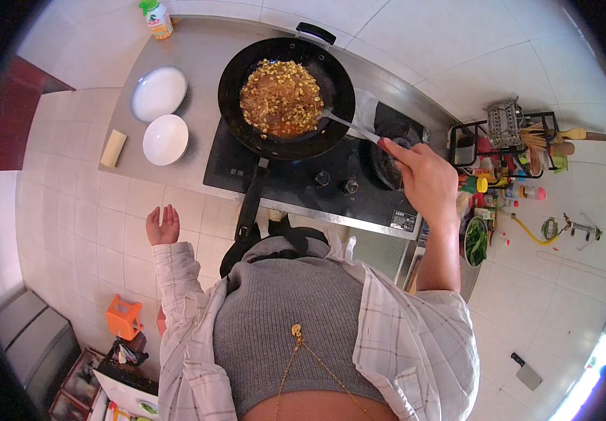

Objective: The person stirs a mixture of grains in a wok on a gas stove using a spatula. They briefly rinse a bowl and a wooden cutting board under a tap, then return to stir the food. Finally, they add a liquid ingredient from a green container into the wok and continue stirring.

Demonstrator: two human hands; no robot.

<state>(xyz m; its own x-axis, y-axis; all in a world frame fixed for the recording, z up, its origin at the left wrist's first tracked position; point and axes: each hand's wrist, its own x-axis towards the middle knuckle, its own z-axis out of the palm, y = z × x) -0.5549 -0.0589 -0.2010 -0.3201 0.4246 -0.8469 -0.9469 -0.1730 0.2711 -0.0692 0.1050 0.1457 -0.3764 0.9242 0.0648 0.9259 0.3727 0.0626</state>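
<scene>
A metal spatula (353,128) with a reddish handle is gripped in my right hand (430,181). Its blade rests at the right edge of the food (282,97), a saucy brown mix dotted with many small yellow pieces. The food fills the bottom of a black wok (234,123), which sits on the left side of the gas hob (292,176). The wok's long handle (252,197) points toward my body. My left hand (164,225), palm up with fingers extended, holds nothing and hangs off the counter's front edge.
On the steel counter (203,58) stand a white plate (159,93), a white bowl (166,140), a pale yellow block (113,148) and a green-capped bottle (157,21). Rightward are another burner (387,163), a condiment rack (513,144) and a bowl of green leaves (476,242). A cleaver (527,371) hangs on the wall.
</scene>
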